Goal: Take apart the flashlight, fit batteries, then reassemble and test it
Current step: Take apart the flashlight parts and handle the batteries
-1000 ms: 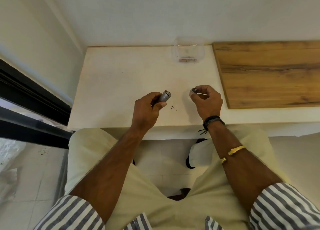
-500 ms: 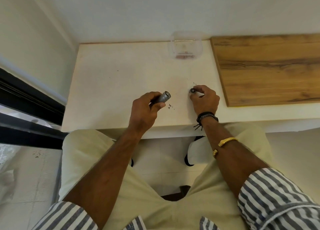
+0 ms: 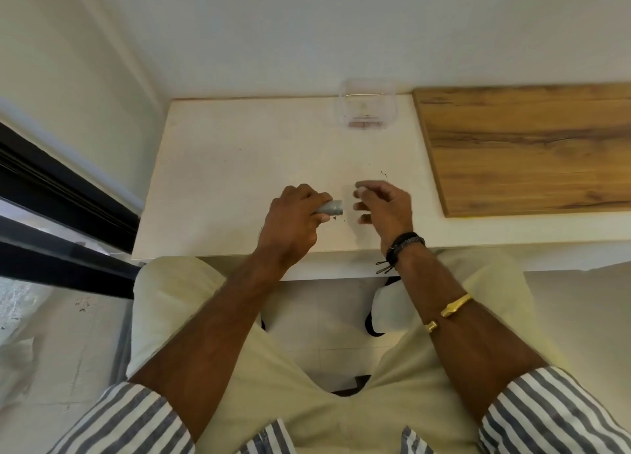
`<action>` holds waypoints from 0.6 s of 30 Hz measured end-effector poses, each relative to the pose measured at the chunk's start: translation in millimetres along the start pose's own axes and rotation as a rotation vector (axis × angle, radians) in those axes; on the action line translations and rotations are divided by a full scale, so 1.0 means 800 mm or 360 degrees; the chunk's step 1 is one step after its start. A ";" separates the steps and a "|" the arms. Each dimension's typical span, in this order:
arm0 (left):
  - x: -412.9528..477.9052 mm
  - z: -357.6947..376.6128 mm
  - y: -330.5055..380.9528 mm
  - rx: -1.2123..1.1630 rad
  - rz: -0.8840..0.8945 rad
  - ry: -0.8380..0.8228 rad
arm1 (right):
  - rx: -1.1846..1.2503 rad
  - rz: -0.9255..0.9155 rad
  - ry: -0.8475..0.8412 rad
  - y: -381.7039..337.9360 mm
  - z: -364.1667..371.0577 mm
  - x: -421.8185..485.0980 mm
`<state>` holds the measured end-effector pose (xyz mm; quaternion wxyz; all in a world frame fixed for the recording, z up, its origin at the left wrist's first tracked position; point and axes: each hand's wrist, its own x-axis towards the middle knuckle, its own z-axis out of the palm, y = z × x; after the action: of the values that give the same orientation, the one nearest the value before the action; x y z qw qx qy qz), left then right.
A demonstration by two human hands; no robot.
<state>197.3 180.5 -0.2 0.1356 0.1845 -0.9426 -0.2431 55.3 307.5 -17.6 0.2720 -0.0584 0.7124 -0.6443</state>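
Flashlight (image 3: 330, 208) gripped tight in the left hand (image 3: 293, 218) above the tabletop (image 3: 239, 167), grey end poking right, right hand (image 3: 386, 208) just beside, blurred, fingers loosely curled, pinch impossible to tell, clear box (image 3: 368, 112) far back, wooden board (image 3: 529, 146) alongside

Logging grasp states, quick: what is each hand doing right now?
Left hand: closed around the grey flashlight body.
Right hand: blurred, fingers loosely curled; cannot tell whether it holds anything.

Soft, even daylight, perhaps from the left; blurred right hand (image 3: 382, 208); wide-angle bending at edges.
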 end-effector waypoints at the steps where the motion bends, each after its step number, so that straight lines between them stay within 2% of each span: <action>1: 0.001 -0.001 0.004 0.0142 0.0062 -0.0007 | 0.0092 0.0131 -0.0145 -0.002 0.001 -0.007; 4: 0.008 -0.003 0.010 0.0449 0.0196 -0.0005 | 0.0284 0.0459 -0.0462 -0.003 0.001 -0.016; 7: 0.012 -0.007 0.013 0.0573 0.0284 0.0010 | 0.0486 0.0602 -0.0581 -0.003 0.000 -0.018; 12: 0.018 -0.014 0.013 0.0634 0.0320 0.0035 | 0.0652 0.0627 -0.0585 -0.004 -0.006 -0.020; 18: 0.019 -0.011 0.007 0.0498 0.0125 0.0091 | 0.0712 0.0598 -0.0449 -0.011 -0.015 -0.019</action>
<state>185.1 175.3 13.0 0.1414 0.1733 -0.9712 -0.0824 60.2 323.7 -4.0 0.4884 0.0468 0.5067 -0.7089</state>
